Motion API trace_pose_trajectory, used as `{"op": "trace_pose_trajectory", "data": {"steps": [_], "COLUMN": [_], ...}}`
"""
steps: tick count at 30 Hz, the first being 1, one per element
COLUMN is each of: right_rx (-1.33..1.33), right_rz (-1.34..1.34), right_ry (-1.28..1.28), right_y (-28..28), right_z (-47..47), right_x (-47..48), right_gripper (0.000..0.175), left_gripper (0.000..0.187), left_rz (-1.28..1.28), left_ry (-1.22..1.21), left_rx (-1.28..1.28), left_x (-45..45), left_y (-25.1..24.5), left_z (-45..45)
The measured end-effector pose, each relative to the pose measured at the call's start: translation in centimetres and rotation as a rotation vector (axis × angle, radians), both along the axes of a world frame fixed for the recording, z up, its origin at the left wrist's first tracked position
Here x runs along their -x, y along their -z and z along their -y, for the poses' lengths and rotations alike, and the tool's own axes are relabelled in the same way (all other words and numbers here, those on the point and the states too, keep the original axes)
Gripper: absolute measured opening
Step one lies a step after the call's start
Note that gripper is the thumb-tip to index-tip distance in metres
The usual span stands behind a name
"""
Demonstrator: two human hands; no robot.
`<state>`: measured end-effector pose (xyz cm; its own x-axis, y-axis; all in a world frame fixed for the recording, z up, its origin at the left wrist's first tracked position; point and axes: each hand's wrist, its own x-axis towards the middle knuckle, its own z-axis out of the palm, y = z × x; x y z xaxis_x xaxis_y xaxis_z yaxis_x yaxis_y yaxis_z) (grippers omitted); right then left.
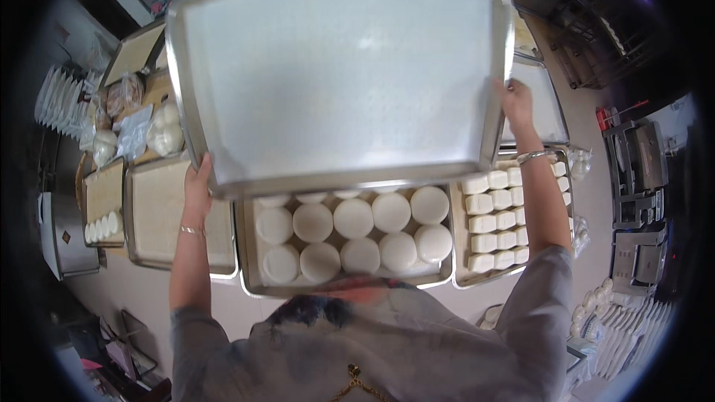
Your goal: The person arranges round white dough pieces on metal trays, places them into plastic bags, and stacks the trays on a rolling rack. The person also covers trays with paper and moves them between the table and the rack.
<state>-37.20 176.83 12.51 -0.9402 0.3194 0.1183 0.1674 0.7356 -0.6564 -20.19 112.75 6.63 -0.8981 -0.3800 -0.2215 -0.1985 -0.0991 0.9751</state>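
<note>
A large metal baking tray (341,78) with a white liner is held up before me. My left hand (199,187) grips its left rim near the lower corner, and my right hand (516,101) grips the right rim. Beneath it, partly covered, lies a metal tray (246,268) with rows of round white buns or dough pieces (353,218). To the right, under my right forearm, another tray (459,276) carries rows of small, blocky white dough pieces (484,224). Below my left hand is a lined tray (162,218), its right part behind my forearm.
At far left, a smaller tray (105,192) holds several white pieces. Bagged food (166,129) and plastic bags lie behind it. A lined tray (539,97) is at the back right. Stacked white packages (631,335) stand at lower right, and dark equipment (637,162) lines the right side.
</note>
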Motion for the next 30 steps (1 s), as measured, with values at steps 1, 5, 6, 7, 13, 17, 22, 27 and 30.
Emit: {"op": "trace_pose_trajectory", "data": {"steps": [1,5,6,7,13,17,22,27,30], "right_rx": [0.109,0.563,0.670,0.708,0.668,0.522,0.091,-0.123,-0.247], "right_rz": [0.023,0.120,0.144,0.135,0.111,0.020,-0.099,-0.146,-0.135], "right_ry": [-0.021,-0.175,-0.184,-0.245,-0.394,-0.305,-0.304,-0.411,-0.427], "right_y": [1.0,4.9,5.7,6.4,10.4,12.9,15.1,16.5,16.8], "right_z": [0.1,0.8,0.9,1.3,3.5,3.9,4.0,3.8,3.6], "right_x": [0.3,1.5,1.7,1.8,4.1,6.2,6.2,3.5,2.6], "right_gripper": [0.029,0.035,0.040,0.044,0.056,0.050,0.045,0.040,0.036], "left_gripper": [0.043,0.035,0.036,0.037,0.043,0.041,0.048,0.071,0.070], "left_rz": [0.040,0.075,0.069,0.045,-0.010,-0.001,-0.014,0.071,-0.027], "left_ry": [0.008,0.082,0.044,0.020,-0.088,-0.137,-0.109,-0.070,-0.042], "left_rx": [-0.007,-0.029,-0.012,-0.019,0.105,0.337,0.825,1.204,1.182], "left_x": [-0.2,2.2,3.2,4.3,11.1,14.0,16.1,15.0,13.8], "left_y": [0.9,2.6,3.0,3.4,5.6,8.1,12.5,15.0,15.3], "left_z": [0.1,1.6,1.7,1.7,1.9,3.2,2.3,-0.6,-1.2]}}
